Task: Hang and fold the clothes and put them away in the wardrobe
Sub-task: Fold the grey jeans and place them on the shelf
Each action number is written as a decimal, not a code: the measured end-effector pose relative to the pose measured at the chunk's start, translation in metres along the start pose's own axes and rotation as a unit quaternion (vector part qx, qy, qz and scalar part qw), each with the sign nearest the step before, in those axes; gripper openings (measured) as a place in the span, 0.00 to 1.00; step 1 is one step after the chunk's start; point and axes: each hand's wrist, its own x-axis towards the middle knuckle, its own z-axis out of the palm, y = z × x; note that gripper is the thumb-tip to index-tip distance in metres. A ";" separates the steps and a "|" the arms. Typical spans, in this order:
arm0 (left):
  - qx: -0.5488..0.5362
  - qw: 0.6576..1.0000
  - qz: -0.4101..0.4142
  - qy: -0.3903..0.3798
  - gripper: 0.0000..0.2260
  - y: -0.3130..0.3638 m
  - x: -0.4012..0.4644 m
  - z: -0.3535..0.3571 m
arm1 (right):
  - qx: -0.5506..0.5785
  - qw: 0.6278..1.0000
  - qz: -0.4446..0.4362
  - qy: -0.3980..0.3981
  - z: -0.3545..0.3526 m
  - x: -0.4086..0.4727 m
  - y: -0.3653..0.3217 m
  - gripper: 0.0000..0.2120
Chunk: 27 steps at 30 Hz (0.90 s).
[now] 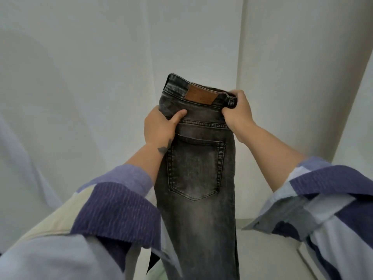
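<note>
Against a pale wall, faded black jeans hang folded lengthwise, the left hand and right hand gripping the waistband; the legs are cut off below.

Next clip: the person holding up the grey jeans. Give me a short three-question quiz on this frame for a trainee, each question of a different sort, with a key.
1. True or false: the jeans are already on a hanger.
2. Which part of the jeans faces the camera? A) the zip front B) the back, with a pocket and a brown patch C) the inside lining
3. Fill in: the left hand grips one side of the jeans near the top, and the right hand grips the ____ at the other side.

Key
1. False: both hands hold them up, no hanger in view.
2. B
3. waistband
</note>
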 end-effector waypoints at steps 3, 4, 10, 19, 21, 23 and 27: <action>-0.027 0.999 -0.010 -0.025 0.19 -0.044 0.018 0.035 | -0.043 0.999 -0.001 0.016 0.024 0.024 0.042 0.20; -0.037 0.999 -0.017 -0.036 0.18 -0.058 0.019 0.046 | -0.054 0.998 0.003 0.018 0.029 0.028 0.058 0.19; -0.033 0.989 -0.054 -0.131 0.18 -0.138 -0.007 0.085 | -0.105 0.993 0.048 -0.023 0.048 0.017 0.144 0.18; 0.010 0.973 -0.108 -0.203 0.15 -0.170 -0.102 0.062 | -0.119 0.981 0.113 -0.102 0.038 -0.075 0.208 0.20; 0.022 0.970 -0.122 -0.207 0.15 -0.170 -0.131 0.050 | -0.128 0.977 0.117 -0.122 0.030 -0.105 0.210 0.20; 0.028 0.969 -0.135 -0.207 0.15 -0.168 -0.161 0.035 | -0.133 0.974 0.120 -0.142 0.021 -0.137 0.210 0.19; 0.035 0.962 -0.176 -0.207 0.15 -0.168 -0.226 0.004 | -0.135 0.966 0.121 -0.185 0.005 -0.202 0.214 0.19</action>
